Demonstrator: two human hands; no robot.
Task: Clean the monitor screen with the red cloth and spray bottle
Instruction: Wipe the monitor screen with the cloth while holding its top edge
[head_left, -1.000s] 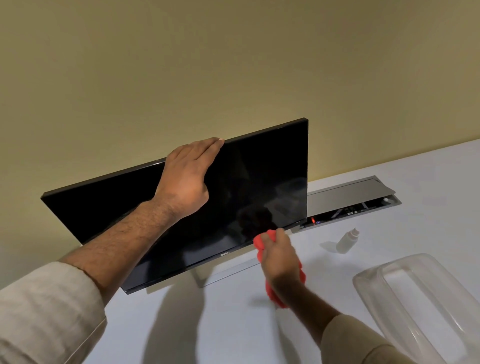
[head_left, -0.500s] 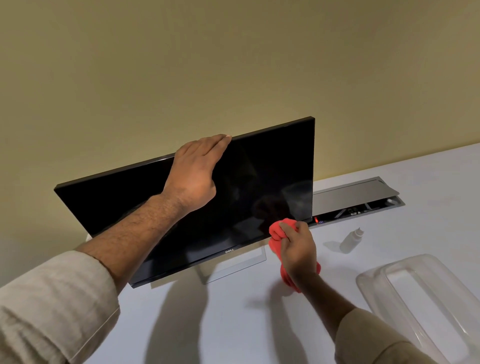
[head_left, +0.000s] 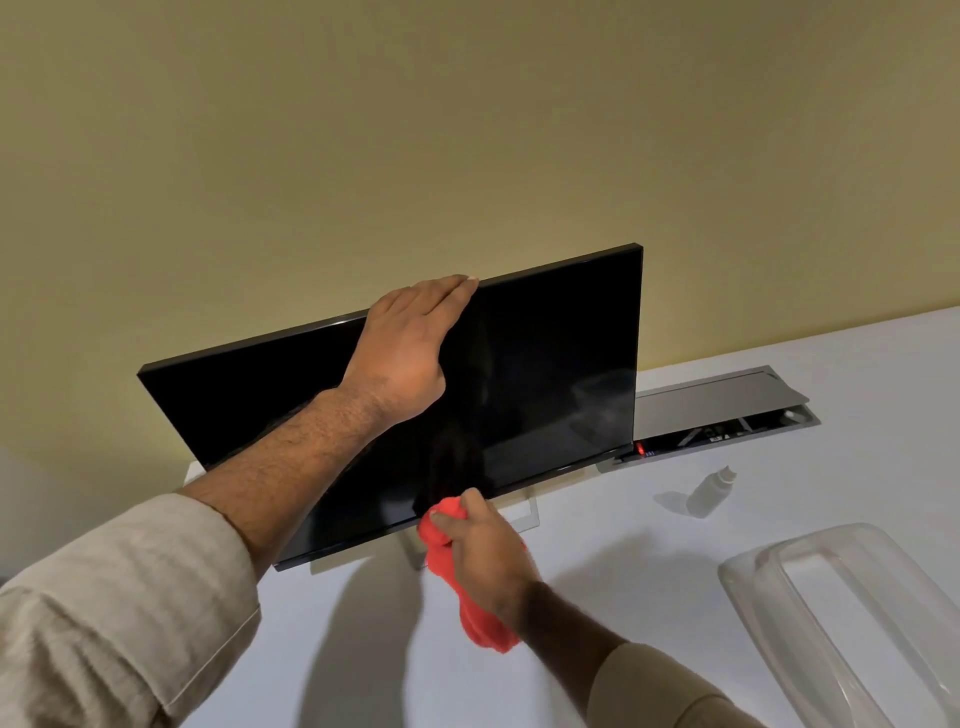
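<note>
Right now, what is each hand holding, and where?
Right hand grips the bunched red cloth near its top end. Left hand rests flat on the monitor top edge.

Your left hand (head_left: 402, 358) and forearm cover the middle of the monitor (head_left: 545, 374), and your right hand (head_left: 483, 551) hides the logo on its lower bezel and most of the red cloth (head_left: 483, 613). The clear plastic tub (head_left: 779, 582) runs off the frame's right edge. The spray bottle (head_left: 710, 491) is too small to read.

Monitor (head_left: 545, 374) stands on the table (head_left: 597, 597); spray bottle (head_left: 709, 492) (upright) to its right, clear bin (head_left: 852, 623) nearer right.
</note>
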